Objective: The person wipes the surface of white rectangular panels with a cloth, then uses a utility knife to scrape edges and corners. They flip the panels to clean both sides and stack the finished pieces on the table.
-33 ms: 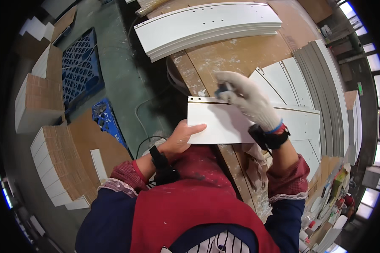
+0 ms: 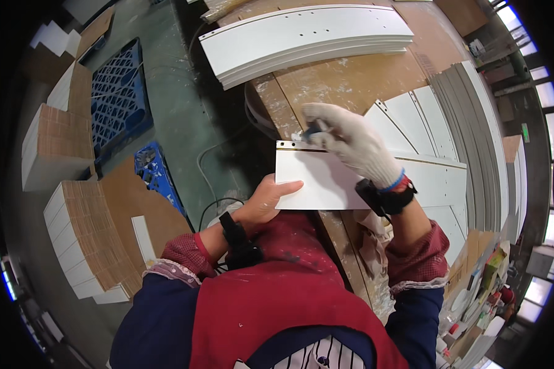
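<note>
A white board [image 2: 317,178] with a grooved far edge and small dark holes at its left corner lies across the table edge in front of me. My bare left hand [image 2: 269,198] grips its left end, thumb on top and fingers hidden beneath. My right hand [image 2: 349,140], in a white knitted glove, is closed over the board's far edge near the holes. Between its thumb and fingers sits a small dark blue object [image 2: 314,130], too blurred to name. Whether that object touches the board I cannot tell.
Stacked white boards [image 2: 308,37] lie at the table's far side. More white panels [image 2: 406,123] overlap to the right, beside a tall stack of grey-edged boards [image 2: 468,123]. Blue plastic pallets [image 2: 120,92] and stacked panels [image 2: 83,237] stand on the floor at left.
My right hand has shifted slightly left along the board's far edge, with the dark blue object still in it. The board and my left hand have moved only a little to the right.
</note>
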Demonstrator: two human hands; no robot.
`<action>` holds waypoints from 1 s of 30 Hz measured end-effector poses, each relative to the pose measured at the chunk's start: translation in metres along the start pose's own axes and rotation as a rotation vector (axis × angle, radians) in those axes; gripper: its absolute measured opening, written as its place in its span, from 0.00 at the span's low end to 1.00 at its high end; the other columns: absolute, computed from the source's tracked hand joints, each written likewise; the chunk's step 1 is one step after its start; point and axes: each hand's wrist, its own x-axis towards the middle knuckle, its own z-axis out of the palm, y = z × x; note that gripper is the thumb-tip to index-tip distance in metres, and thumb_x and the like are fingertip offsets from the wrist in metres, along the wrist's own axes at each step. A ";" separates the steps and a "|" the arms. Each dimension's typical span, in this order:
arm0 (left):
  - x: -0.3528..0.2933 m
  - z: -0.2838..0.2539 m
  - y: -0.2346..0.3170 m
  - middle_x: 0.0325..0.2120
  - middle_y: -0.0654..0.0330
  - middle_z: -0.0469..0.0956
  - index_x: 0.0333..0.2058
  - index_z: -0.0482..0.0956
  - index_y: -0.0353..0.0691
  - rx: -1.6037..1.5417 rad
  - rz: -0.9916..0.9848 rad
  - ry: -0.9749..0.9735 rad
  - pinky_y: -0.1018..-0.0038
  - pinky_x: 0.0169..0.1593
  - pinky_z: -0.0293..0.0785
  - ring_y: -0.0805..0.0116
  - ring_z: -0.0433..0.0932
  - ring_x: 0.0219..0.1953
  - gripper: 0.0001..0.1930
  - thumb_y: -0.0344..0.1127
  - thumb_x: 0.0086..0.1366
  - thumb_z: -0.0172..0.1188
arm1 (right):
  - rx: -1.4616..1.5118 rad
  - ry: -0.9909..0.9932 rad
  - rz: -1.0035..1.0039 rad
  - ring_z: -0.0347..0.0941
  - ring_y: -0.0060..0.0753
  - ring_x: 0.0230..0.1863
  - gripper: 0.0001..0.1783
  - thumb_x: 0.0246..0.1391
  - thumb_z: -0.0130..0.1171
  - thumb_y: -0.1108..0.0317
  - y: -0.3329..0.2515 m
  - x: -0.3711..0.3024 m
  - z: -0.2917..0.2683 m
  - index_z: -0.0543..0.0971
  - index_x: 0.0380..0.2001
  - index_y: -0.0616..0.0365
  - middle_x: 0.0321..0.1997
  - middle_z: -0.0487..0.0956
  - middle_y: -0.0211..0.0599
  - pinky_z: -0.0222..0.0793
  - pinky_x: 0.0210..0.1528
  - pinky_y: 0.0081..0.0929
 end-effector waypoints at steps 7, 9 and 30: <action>0.004 -0.002 -0.004 0.43 0.57 0.76 0.48 0.72 0.30 -0.022 0.019 -0.056 0.71 0.50 0.70 0.67 0.76 0.44 0.17 0.29 0.60 0.57 | -0.428 -0.188 -0.245 0.73 0.44 0.37 0.21 0.45 0.55 0.75 0.002 0.044 0.043 0.71 0.46 0.52 0.37 0.75 0.39 0.71 0.37 0.33; 0.006 -0.003 -0.004 0.42 0.57 0.76 0.48 0.72 0.31 -0.024 0.028 -0.066 0.72 0.49 0.70 0.68 0.76 0.43 0.17 0.29 0.59 0.57 | -0.498 -0.195 -0.265 0.72 0.45 0.36 0.17 0.46 0.53 0.75 0.000 0.050 0.046 0.71 0.43 0.51 0.32 0.74 0.38 0.70 0.36 0.37; 0.008 -0.002 -0.003 0.40 0.59 0.76 0.47 0.72 0.33 0.028 0.060 -0.027 0.72 0.49 0.69 0.71 0.74 0.42 0.17 0.28 0.58 0.58 | -0.466 -0.174 -0.351 0.74 0.36 0.37 0.23 0.45 0.55 0.80 0.010 0.057 0.046 0.74 0.47 0.50 0.40 0.76 0.38 0.71 0.39 0.25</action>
